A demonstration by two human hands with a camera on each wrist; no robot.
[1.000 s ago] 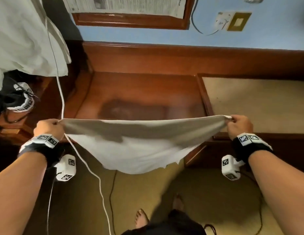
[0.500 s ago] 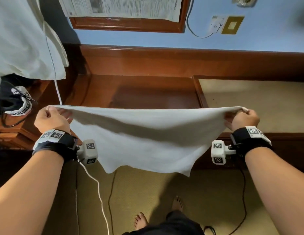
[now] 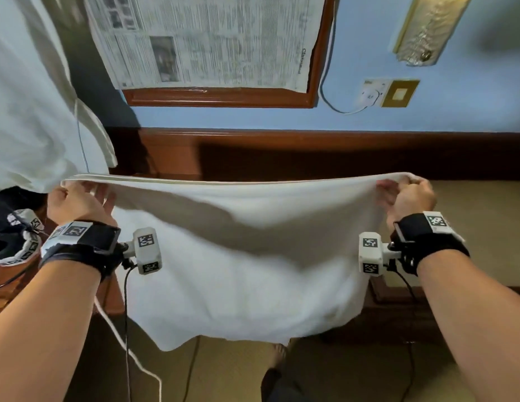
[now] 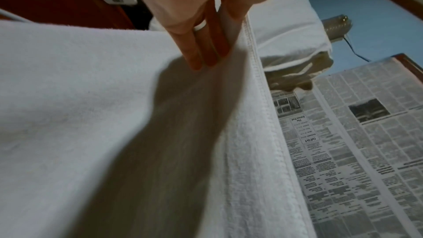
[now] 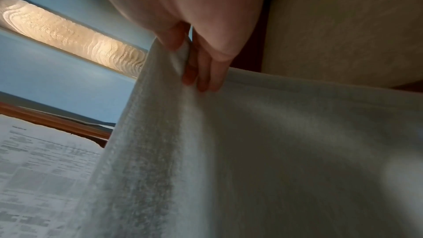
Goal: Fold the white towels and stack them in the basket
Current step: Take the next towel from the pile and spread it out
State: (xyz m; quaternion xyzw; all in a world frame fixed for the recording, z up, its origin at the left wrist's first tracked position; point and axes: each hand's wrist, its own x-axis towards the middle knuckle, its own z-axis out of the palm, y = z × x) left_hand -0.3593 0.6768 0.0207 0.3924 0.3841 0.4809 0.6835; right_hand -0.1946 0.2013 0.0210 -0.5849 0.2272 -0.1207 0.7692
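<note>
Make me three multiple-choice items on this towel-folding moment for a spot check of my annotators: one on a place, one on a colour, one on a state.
1. Where does the newspaper sit?
A. On the floor
B. On the wall in a wooden frame
C. In a basket

2. What colour is the wall behind it?
A. Blue
B. Green
C. Red

3. How is the white towel held?
A. Lying folded on the desk
B. Dangling from one hand
C. Stretched between both hands

Answers:
1 B, the head view shows it against the wall inside a brown frame.
2 A, the paint around the frame is blue.
3 C, the left hand and the right hand each grip a top corner.
</note>
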